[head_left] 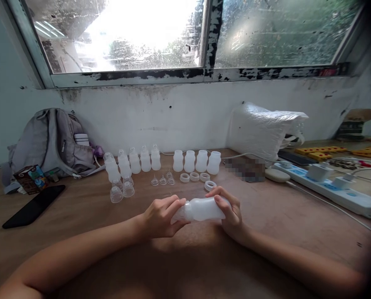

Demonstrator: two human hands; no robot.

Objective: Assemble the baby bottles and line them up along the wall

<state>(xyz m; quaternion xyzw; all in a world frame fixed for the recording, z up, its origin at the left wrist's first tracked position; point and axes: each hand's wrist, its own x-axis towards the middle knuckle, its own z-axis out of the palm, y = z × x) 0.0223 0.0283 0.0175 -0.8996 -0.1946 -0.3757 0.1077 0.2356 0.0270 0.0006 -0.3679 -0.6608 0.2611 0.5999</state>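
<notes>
A translucent white baby bottle (206, 208) lies sideways between my two hands, above the near part of the table. My left hand (164, 216) is closed round its clear cap at the left end. Around the base, at the right end, my right hand (230, 209) is wrapped. Just beyond it are several white collar rings (209, 185). Several clear nipples (162, 180) sit in a small group farther left. Open bottle bodies (189, 161) stand in a row behind the rings. Capped bottles (135, 160) form another row at left, with clear caps (116, 194) in front.
A grey backpack (53, 141), a small carton (31, 179) and a black phone (34, 206) occupy the left side. At right are a power strip (331, 187) with plugs and cables, a white oval object (277, 175) and a plastic bag (260, 131) against the wall.
</notes>
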